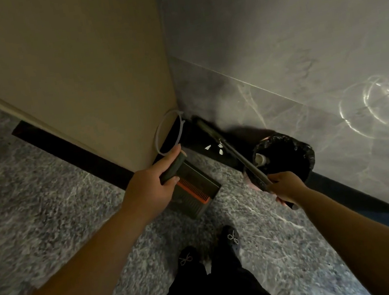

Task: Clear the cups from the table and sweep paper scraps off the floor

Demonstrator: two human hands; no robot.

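Observation:
My left hand (154,180) grips the dark handle of a dustpan (195,189), whose grey tray with an orange comb edge sits on the floor just below the hand. My right hand (284,185) holds the long dark broom handle (230,153), which slants up-left toward the wall corner. White paper scraps (214,148) lie on the dark floor strip near the broom's far end. A bin with a black liner (285,154) stands against the right wall beside my right hand, with a white cup (261,160) inside it.
A beige wall (61,66) on the left meets a grey marble wall (297,29) on the right in a corner. A white cable loop (169,131) hangs at the corner. My feet in dark slippers (209,249) stand on the speckled grey floor (43,196).

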